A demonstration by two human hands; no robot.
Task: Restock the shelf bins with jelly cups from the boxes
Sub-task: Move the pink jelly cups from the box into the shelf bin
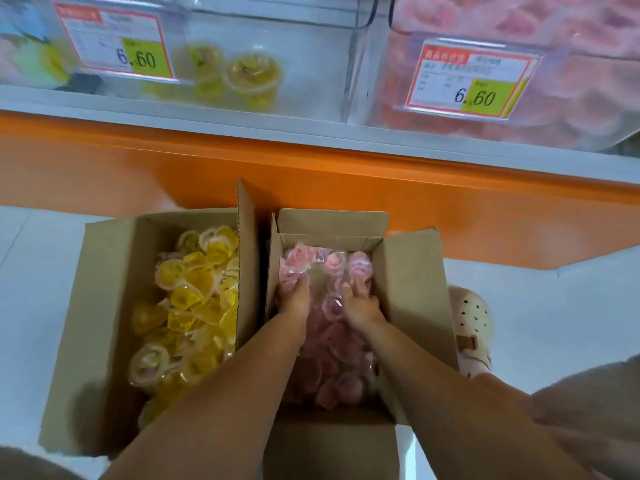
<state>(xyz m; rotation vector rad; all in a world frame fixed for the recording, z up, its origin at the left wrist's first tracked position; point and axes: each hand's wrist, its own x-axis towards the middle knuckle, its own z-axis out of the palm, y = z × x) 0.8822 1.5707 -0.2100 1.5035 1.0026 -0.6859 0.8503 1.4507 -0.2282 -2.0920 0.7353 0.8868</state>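
Both hands are down in the right box (pixel 412 282), toward its far end, on the pink jelly cups (pixel 332 344). The left hand (pixel 294 301) has its fingertips buried, so I cannot tell its grasp. The right hand (pixel 362 306) lies spread on the cups and seems to hold none. The left box (pixel 107 289) holds yellow jelly cups (pixel 194 296). Beyond, on the shelf, the clear bin (pixel 311 64) has few cups and the pink bin (pixel 571 109) is full.

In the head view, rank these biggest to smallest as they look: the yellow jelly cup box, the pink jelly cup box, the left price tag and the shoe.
1. yellow jelly cup box and pink jelly cup box: look about alike, so tied.
2. left price tag.
3. shoe, partly hidden behind the pink box's flap.
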